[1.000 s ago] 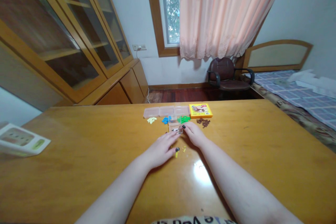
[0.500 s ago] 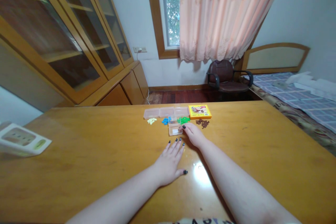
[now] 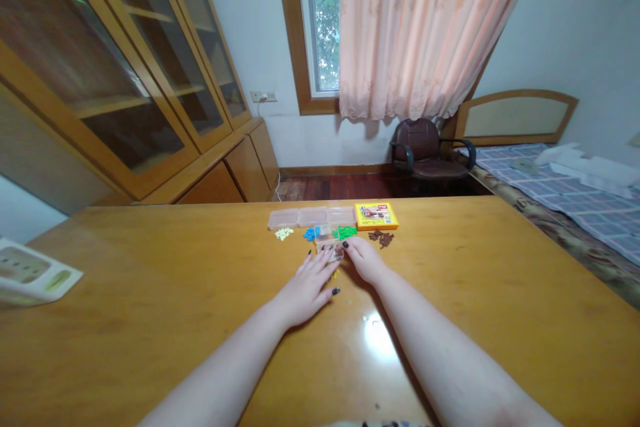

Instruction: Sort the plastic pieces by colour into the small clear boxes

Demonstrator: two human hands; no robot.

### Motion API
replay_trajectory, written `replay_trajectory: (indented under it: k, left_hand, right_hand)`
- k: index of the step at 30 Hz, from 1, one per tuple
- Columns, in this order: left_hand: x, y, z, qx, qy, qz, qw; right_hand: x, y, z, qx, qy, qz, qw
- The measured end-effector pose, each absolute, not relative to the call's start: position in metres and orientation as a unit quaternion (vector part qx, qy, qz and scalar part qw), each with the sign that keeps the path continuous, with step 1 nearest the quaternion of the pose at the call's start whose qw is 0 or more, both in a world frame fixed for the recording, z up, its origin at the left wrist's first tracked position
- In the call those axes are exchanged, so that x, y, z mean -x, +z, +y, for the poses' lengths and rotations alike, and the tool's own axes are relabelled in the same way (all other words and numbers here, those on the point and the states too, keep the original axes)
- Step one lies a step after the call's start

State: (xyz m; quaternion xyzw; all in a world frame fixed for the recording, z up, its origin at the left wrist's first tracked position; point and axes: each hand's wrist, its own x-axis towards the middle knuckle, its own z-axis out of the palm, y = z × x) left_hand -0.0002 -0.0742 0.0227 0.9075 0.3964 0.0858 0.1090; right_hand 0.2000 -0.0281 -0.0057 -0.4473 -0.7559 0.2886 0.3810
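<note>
A small clear plastic box (image 3: 325, 237) with its lid raised sits on the table ahead of me. My left hand (image 3: 309, 288) lies flat, fingers stretched out over the box's near part and thumb apart. Some small yellow pieces (image 3: 335, 274) show beside its fingers. My right hand (image 3: 367, 260) has its fingers bent in at the box's right side, closed on that edge; its fingertips are partly hidden. Close around the box are piles of blue pieces (image 3: 310, 234), green pieces (image 3: 346, 232), cream pieces (image 3: 284, 233) and brown pieces (image 3: 381, 239).
Behind the piles stands a row of clear plastic trays (image 3: 313, 216), with a yellow box (image 3: 377, 216) at its right end. A white object (image 3: 37, 273) is at the table's left edge. Past the wooden table (image 3: 465, 307) are an office chair (image 3: 425, 150) and a bed.
My left hand has moved forward, from the bare table onto the near part of the clear box. Small yellow pieces now show by its fingers. My right hand stays at the box's right side.
</note>
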Motion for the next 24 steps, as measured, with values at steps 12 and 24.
replay_trajectory:
  k: [12, 24]
  left_hand:
    - [0.032, 0.019, -0.043, -0.894, 0.172, 0.394, 0.127]
    - [0.026, 0.011, -0.042, -0.886, 0.106, 0.411, 0.187]
  right_hand:
    - [-0.202, -0.003, -0.030, 0.453, 0.234, -0.773, 0.377]
    - [-0.202, -0.007, -0.030, 0.482, 0.248, -0.756, 0.367]
